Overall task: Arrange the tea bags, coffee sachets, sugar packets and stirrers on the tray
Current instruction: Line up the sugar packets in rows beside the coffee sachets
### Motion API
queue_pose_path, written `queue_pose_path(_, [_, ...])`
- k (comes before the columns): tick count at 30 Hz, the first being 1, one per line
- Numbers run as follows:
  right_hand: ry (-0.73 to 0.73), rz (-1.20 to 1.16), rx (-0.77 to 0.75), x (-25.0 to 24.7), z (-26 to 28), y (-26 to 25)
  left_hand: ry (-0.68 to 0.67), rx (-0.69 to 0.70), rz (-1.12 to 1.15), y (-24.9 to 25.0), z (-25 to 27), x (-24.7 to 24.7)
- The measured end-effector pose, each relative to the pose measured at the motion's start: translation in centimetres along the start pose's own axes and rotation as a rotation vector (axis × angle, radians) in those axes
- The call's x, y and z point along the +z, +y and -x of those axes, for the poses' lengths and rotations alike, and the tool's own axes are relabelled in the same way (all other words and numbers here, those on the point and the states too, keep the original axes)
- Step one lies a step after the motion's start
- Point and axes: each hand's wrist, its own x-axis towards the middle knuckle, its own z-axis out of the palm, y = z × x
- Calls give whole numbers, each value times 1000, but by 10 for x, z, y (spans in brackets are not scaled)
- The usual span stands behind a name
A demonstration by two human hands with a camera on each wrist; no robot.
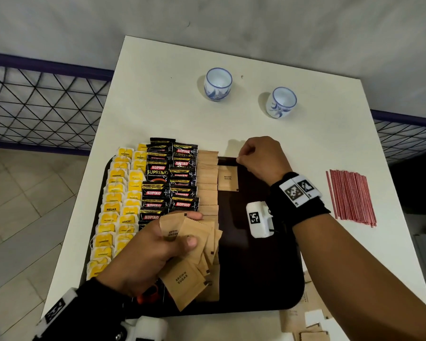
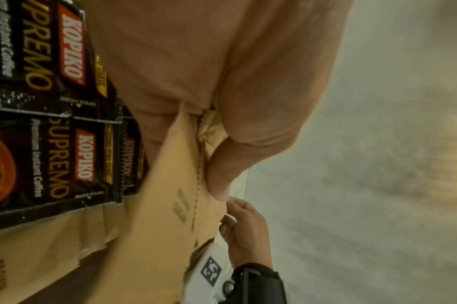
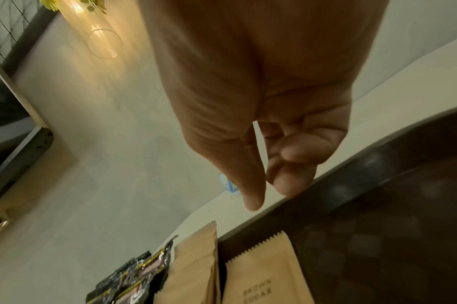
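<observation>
A dark brown tray [image 1: 261, 267] lies on the white table. On its left half stand rows of yellow tea bags [image 1: 116, 207], black coffee sachets [image 1: 172, 178] and a column of brown sugar packets [image 1: 208, 183]. My left hand [image 1: 180, 232] grips a fanned bunch of brown sugar packets [image 1: 192, 267] over the tray's near left; its thumb [image 2: 222, 181] presses on them. A single sugar packet [image 1: 228, 178] lies beside the column's far end. Just beyond it, my right hand [image 1: 240, 159] hovers at the tray's far rim, fingers curled, with nothing between thumb and forefinger [image 3: 269, 191].
Red stirrers [image 1: 349, 198] lie in a bunch on the table right of the tray. Two small blue-and-white cups [image 1: 217, 83] [image 1: 280, 102] stand farther back. More loose brown packets [image 1: 303, 321] lie off the tray's near right corner. A wire fence runs behind the table.
</observation>
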Motion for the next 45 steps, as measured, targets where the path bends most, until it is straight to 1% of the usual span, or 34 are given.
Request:
queue_pose_path(3, [-125,66,-41,6,12,4,-4,-2,-5,0,0,-1])
queue_pose_path(5, [-177,92,-61,14,20,6,-8,-4,-1,0,-1,0])
queue_pose_path(15, [-214,145,-90,24,34,15,-16,2,9,-2,-1,-1])
queue_pose_path(19, [-235,123,-56,18,35,14,-22,5,21,-3,-1,1])
queue_pose_path(24, [-275,204,6,18,43,13,-22,1,6,-4,0,0])
queue_pose_path(26, [-297,229,9,19,45,10,-24,7,8,-4,0,-2])
queue_pose_path(32, [-264,168,-39,21,50,9,-28,17,-3,-3,1,-1])
queue_pose_path(37, [-313,187,20,16,49,7,-36,15,1,-2,2,0])
queue_pose_path(40, [-311,171,20,14,48,7,-37,15,1,0,2,1])
queue_pose_path(43, [-307,91,33,16,50,6,-35,13,2,3,2,0])
queue_pose_path(45, [-266,-34,64,13,52,5,-31,14,3,4,3,-1])
